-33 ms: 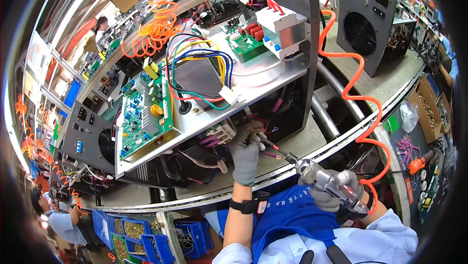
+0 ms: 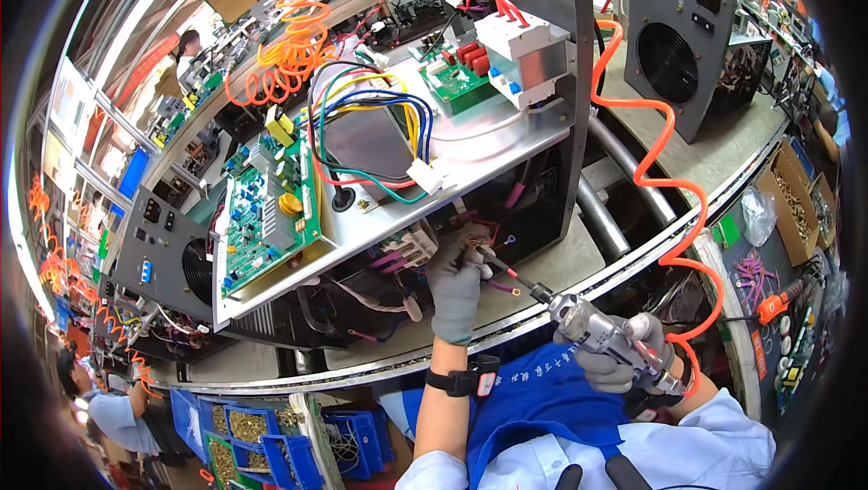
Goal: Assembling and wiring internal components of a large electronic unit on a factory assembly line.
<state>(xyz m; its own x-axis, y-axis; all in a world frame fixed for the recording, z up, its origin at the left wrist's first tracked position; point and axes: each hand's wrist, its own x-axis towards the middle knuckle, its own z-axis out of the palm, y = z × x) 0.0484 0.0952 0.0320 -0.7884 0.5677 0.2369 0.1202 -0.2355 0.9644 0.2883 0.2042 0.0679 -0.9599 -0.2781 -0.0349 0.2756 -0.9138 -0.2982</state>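
Observation:
My right hand (image 2: pixel 608 365), in a grey glove, is wrapped round a silver air screwdriver (image 2: pixel 592 327), which is tilted with its bit toward the chassis. The bit's tip reaches the fingers of my left hand (image 2: pixel 452 277), also gloved. Those fingers are pinched together under the edge of the metal panel (image 2: pixel 488 151); what they hold is hidden. Beside them are thin wires with ring terminals (image 2: pixel 516 291) and a white connector block (image 2: pixel 416 246). On the panel sit a green circuit board (image 2: pixel 262 228), a looped wire bundle (image 2: pixel 375 97) and a white breaker (image 2: pixel 520 51).
An orange coiled air hose (image 2: pixel 665 183) runs from above down to the screwdriver. Metal rollers (image 2: pixel 604 214) lie right of the chassis. Another fan-fitted unit (image 2: pixel 674 47) stands at the far right. Blue bins of screws (image 2: pixel 253 427) are at the lower left; a person (image 2: pixel 122 413) is nearby.

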